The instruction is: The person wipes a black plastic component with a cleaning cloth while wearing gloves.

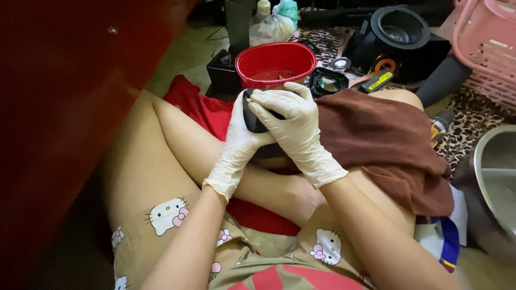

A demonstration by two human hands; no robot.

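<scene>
Both my hands wear white latex gloves and grip one dark, rounded object (252, 121) above my crossed legs. My left hand (236, 145) cups it from below and behind. My right hand (293, 131) lies over its top and right side, fingers spread across it. Most of the dark object is hidden by the gloves. A brown towel (376, 142) drapes over my right knee, just right of the hands. A red plastic tub (275, 63) stands on the floor directly beyond the hands.
A red cabinet wall (59, 96) fills the left. Beyond lie a black round appliance part (400, 27), a small lens-like ring (327, 83), a yellow-labelled tool (379, 80), bottles (263, 24), a pink basket (486, 45) and a steel basin (497, 177) at right.
</scene>
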